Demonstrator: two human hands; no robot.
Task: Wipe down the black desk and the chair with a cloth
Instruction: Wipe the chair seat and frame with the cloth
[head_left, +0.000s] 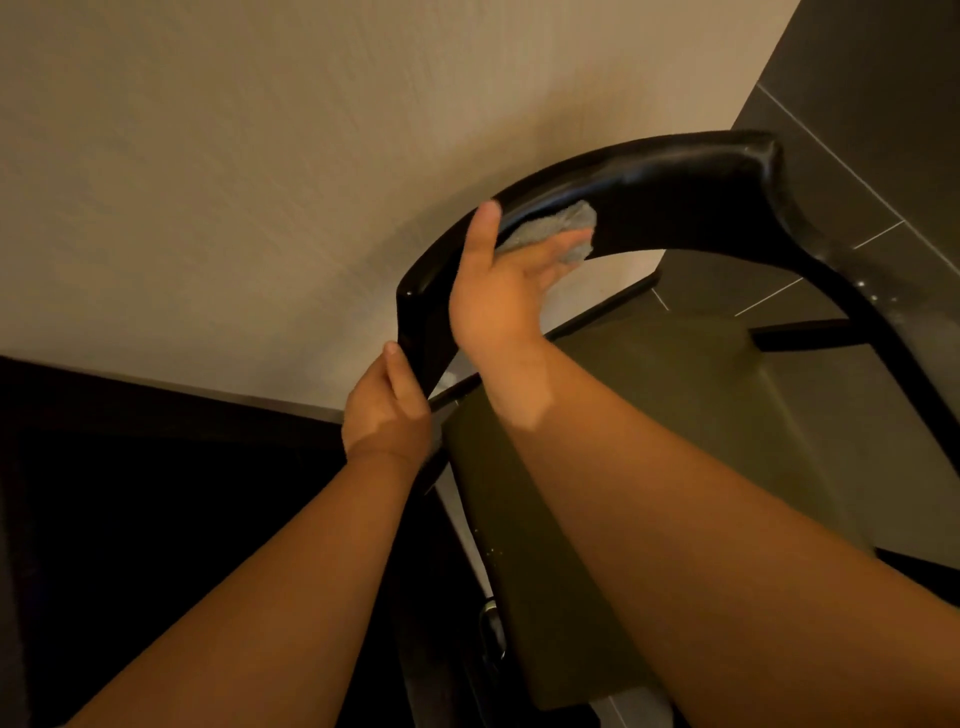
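the right hand (498, 296) lies flat and spread, fingers straight, pressing a small grey nubby cloth (563, 221) against the inner face of the chair's (857, 332) curved, glossy black backrest (685, 208), thumb up over its top edge. the left hand (387, 415) grips the backrest's rounded left end, fingers curled round it. below sits a matte olive seat (675, 426), with a textured beige wall (234, 182) behind, dark tiles (862, 156) to the right and what looks like the black desk (130, 493) at lower left.

Chair backrest (675, 208) glossy black; seat (701, 415) dark olive; cloth (563, 221) grey; wall (260, 156) beige; floor tiles (857, 104) dark grey.
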